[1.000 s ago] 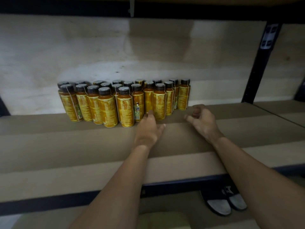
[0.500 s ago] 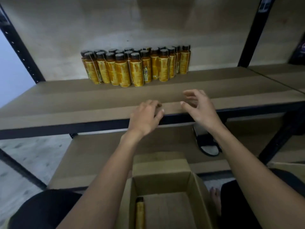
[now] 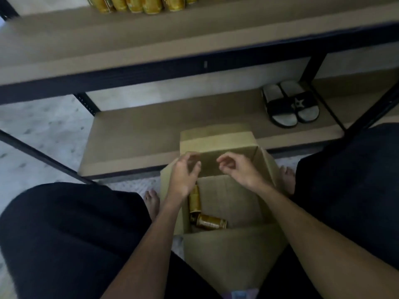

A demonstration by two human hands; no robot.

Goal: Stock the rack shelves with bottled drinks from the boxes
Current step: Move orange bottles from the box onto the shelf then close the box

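An open cardboard box (image 3: pixel 218 143) stands on the floor between my knees. Two gold-labelled bottles lie inside it at the left: one (image 3: pixel 195 200) lengthwise along the wall, the other (image 3: pixel 208 222) across the near corner. My left hand (image 3: pixel 183 178) hovers over the box's left side with fingers loosely curled and holds nothing. My right hand (image 3: pixel 238 170) hovers over the middle of the box, fingers also loosely curled and empty. The bottoms of several stocked bottles (image 3: pixel 138 4) show on the upper shelf (image 3: pixel 151 37) at the top edge.
A lower shelf (image 3: pixel 151 134) sits just behind the box, with a pair of black slides (image 3: pixel 290 103) on its right part. Black rack posts run diagonally at the left (image 3: pixel 43 157) and right (image 3: pixel 371 114). My knees in dark clothing flank the box.
Both hands have drawn back from the upper shelf and come down over the open box. My view has tipped downward, so the stocked bottles have slid to the top edge.
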